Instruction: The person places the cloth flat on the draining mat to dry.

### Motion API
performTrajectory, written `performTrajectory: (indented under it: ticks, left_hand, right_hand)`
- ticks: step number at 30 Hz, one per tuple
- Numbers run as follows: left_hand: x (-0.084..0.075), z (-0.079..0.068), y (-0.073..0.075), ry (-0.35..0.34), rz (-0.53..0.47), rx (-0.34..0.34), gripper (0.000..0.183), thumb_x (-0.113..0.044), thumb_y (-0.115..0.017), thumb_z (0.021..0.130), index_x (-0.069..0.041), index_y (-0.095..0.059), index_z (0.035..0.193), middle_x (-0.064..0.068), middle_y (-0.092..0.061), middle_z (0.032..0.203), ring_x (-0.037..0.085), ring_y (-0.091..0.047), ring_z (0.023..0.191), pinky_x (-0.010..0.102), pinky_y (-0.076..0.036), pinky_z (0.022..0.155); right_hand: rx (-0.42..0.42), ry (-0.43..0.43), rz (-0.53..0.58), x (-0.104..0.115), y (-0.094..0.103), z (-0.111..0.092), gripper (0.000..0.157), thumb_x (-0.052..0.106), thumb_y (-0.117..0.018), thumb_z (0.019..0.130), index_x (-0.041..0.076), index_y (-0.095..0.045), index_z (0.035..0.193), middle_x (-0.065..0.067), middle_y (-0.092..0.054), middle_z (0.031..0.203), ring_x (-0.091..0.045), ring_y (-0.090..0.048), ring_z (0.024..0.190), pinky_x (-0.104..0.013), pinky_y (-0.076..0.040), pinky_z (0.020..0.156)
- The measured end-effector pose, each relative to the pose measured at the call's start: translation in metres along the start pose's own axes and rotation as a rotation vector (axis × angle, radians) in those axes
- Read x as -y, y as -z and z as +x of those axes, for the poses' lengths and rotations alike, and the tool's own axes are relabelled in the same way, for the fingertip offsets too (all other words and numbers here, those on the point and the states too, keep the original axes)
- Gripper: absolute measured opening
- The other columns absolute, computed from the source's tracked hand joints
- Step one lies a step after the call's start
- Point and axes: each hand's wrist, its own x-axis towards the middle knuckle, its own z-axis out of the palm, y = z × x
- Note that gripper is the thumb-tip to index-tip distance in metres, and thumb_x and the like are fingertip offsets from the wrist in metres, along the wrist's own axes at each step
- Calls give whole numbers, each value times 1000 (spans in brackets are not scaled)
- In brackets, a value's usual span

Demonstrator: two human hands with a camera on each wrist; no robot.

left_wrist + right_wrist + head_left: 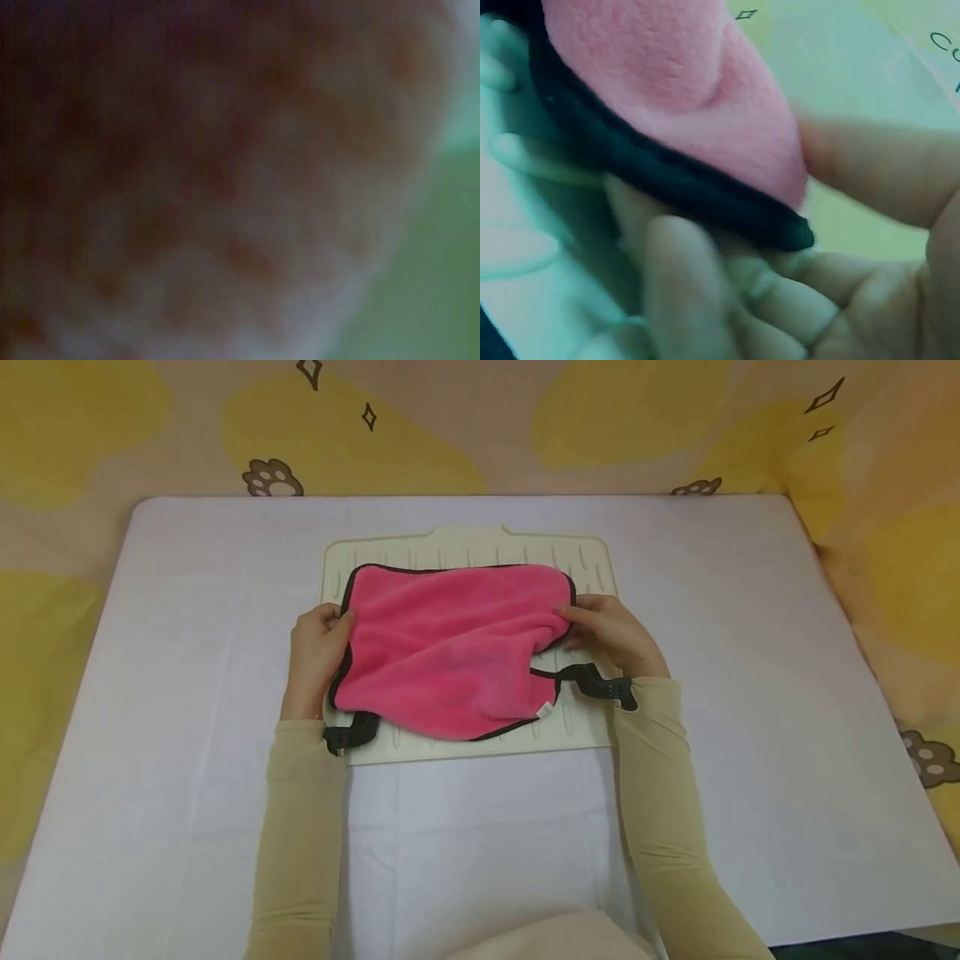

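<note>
A pink plush cloth (442, 643) with black edging lies spread over a cream ridged mat (465, 550), its lower right part rumpled and a small white tag near that corner. My left hand (317, 647) pinches the cloth's left edge, thumb on top. On the right edge, my right hand (611, 625) grips the cloth between thumb and fingers. In the right wrist view the thumb presses the pink pile (682, 82) from above while the fingers (686, 277) lie under the black edging. The left wrist view is dark and blurred, so no detail of the left hand shows there.
The mat lies on a white-covered table (187, 610). Behind it hangs a yellow and beige patterned curtain (465, 427) with paw prints. A black wrist camera (600, 685) on the right wrist and another (351, 733) on the left sit close to the cloth.
</note>
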Motion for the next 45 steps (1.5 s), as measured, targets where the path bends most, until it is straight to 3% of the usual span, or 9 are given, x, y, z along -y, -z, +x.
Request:
performTrajectory:
  ticks: [10,15,19,24,27,31,34,40,45]
  left_hand:
    - [0,2,1,-4,15,-9,28,-18,-53,96,8,-65,98,-5,-53,63,10,-46,65,21,-35,59]
    - [-2,3,2,-33,-11,-17,26,-17,-53,97,6,-62,101,-7,-51,58,3,-43,53,19,-33,50]
    - [-5,6,1,-87,-54,-66,23,-16,-52,97,5,-60,101,-10,-45,53,-2,-34,45,19,-27,44]
    - [-9,11,-2,-114,-123,-176,23,-17,-53,98,3,-60,103,-8,-42,55,1,-34,49,21,-26,47]
    - [-11,14,-4,-76,-106,-168,26,-19,-52,98,3,-60,108,-2,-49,63,5,-39,56,21,-29,52]
    - [-10,14,-2,2,2,-2,36,-24,-50,98,5,-57,118,7,-57,79,12,-47,71,22,-36,63]
    - [-10,11,3,9,70,104,42,-29,-49,98,7,-56,119,12,-57,83,20,-49,78,26,-38,68]
    - [-9,1,12,5,97,186,48,-37,-48,98,7,-58,112,18,-65,93,23,-53,87,29,-39,74]
    - [-4,-10,16,-15,92,245,40,-36,-52,96,3,-59,98,1,-61,67,19,-49,75,28,-37,67]
  right_hand:
    - [-241,122,16,1,-9,11,21,13,-59,94,-8,-59,92,5,-47,47,-4,-44,38,-18,-40,41]
    - [-290,144,-30,4,-9,17,21,12,-59,94,-9,-59,95,6,-49,48,-3,-44,36,-18,-39,39]
    - [-326,170,-10,10,-8,22,18,11,-60,93,-7,-60,96,7,-53,49,-4,-44,35,-18,-38,39]
    - [-368,211,65,17,-8,27,12,9,-61,92,-4,-60,91,7,-54,49,-4,-42,34,-18,-38,38]
    - [-377,202,54,18,-8,32,14,11,-61,92,-4,-60,92,8,-54,49,-4,-43,35,-17,-39,39]
    - [-337,138,-35,15,-7,35,23,17,-60,94,-6,-61,97,7,-52,48,-4,-46,38,-17,-41,43]
    - [-281,101,-63,10,-6,32,27,20,-60,94,-7,-61,99,3,-53,47,-6,-51,39,-19,-44,45]
    - [-76,107,28,0,-4,10,22,16,-59,95,-5,-60,96,-6,-64,64,-14,-62,57,-23,-49,53]
    - [131,134,90,-9,-5,-2,15,11,-59,94,-2,-58,101,-9,-65,79,-17,-63,72,-24,-50,61]
